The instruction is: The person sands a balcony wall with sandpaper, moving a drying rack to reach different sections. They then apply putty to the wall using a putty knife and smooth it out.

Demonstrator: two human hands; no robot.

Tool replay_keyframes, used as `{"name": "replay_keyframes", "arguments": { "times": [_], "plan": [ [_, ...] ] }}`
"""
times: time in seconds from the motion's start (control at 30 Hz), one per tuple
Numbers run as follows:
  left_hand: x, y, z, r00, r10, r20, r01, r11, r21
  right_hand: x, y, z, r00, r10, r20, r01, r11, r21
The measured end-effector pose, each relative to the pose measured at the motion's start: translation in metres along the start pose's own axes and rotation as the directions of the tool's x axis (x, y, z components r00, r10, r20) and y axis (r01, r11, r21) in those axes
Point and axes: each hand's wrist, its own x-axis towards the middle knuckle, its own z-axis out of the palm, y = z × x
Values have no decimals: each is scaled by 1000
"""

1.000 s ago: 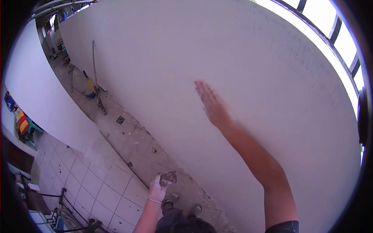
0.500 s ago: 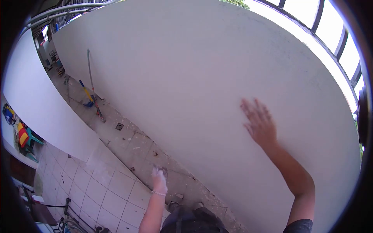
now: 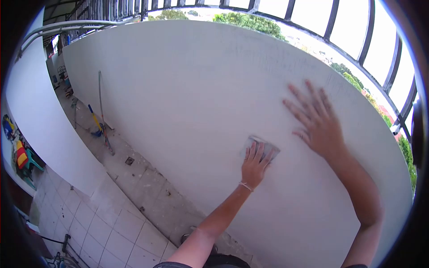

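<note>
My left hand [image 3: 254, 167], with a light bracelet at the wrist, presses a grey sheet of sandpaper [image 3: 271, 152] against the pale wall [image 3: 187, 98]. Its fingers lie over the sheet, whose upper and right edges show beyond them. Higher and to the right, my right hand [image 3: 319, 125] is at the same wall with its fingers spread and holds nothing. Slight blur hides whether its whole palm touches the surface.
Dark metal railing [image 3: 333, 20] runs above the wall, with greenery behind. Along the wall's foot, a dusty floor strip [image 3: 152, 190] has debris and a drain. A long pole [image 3: 101, 96] leans farther off, beside a yellow-and-blue handled tool [image 3: 94, 117]. A white partition [image 3: 53, 116] stands left.
My left hand has risen from low near the floor strip to the wall, where the sandpaper now shows flat under it. My right hand has shifted up and right; the view has tilted up.
</note>
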Motion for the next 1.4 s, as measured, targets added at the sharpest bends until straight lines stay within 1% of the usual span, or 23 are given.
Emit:
{"name": "replay_keyframes", "arguments": {
  "times": [0.07,0.13,0.17,0.2,0.27,0.33,0.37,0.43,0.5,0.6,0.67,0.73,0.83,0.87,0.93,0.97,1.03,1.1,1.13,1.2,1.23,1.3,1.4],
  "plan": [
    [0,-46,4,980,189,-54,-187,981,44,5,-1,4,999,-36,-1,36,998,44],
    [21,-84,-10,978,-54,-202,36,995,-91,14,-5,8,997,-73,18,71,994,78],
    [34,-102,-16,936,-210,-282,150,964,-219,22,-7,9,995,-93,30,90,992,89],
    [42,-110,-19,830,-438,-344,283,864,-417,30,-10,10,992,-119,42,114,988,103],
    [37,-112,-20,693,-592,-412,474,804,-359,50,-20,18,987,-161,24,157,978,135],
    [7,-115,-7,682,-584,-440,503,811,-297,78,-31,29,978,-207,-20,207,969,134],
    [-22,-107,8,749,-516,-415,446,857,-259,91,-37,36,973,-229,-43,232,965,123],
    [-84,-48,23,932,-357,-69,357,934,-7,111,-50,42,968,-236,-83,245,963,116],
    [-73,-31,14,931,-360,-54,354,930,-95,120,-51,43,967,-239,-84,245,966,81],
    [-22,-57,-11,997,-49,56,47,998,39,130,-54,47,966,-238,-99,245,967,65],
    [20,-88,-24,999,52,-3,-51,996,76,131,-54,48,968,-241,-61,242,970,0],
    [51,-97,-40,985,-156,-74,161,985,69,128,-55,48,973,-227,-41,225,973,-46],
    [57,-100,-39,893,-359,-271,333,933,-136,130,-54,45,974,-221,-47,216,971,-104],
    [45,-97,-33,863,-435,-258,407,900,-157,131,-55,44,974,-221,-44,214,969,-120],
    [1,-83,-6,858,-454,-242,438,891,-118,129,-53,45,974,-221,-47,214,969,-126],
    [-25,-63,1,883,-444,-148,419,891,-176,130,-53,47,973,-223,-53,215,969,-119],
    [-71,-31,13,968,-242,64,249,960,-128,131,-54,47,974,-217,-65,209,971,-113],
    [-71,-35,11,985,41,170,-38,999,-18,130,-54,46,974,-211,-76,202,972,-118],
    [-47,-49,4,980,137,143,-140,990,11,131,-54,47,977,-201,-77,193,976,-97],
    [4,-68,-15,995,89,45,-91,995,47,133,-55,50,975,-204,-83,200,978,-55],
    [34,-76,-29,999,-45,-25,46,998,37,135,-56,50,974,-207,-87,201,977,-72],
    [81,-95,-48,921,-319,-222,307,948,-86,133,-59,49,978,-190,-83,182,978,-97],
    [98,-98,-54,820,-469,-329,436,883,-171,136,-66,49,981,-157,-110,146,984,-103]
  ]
}}
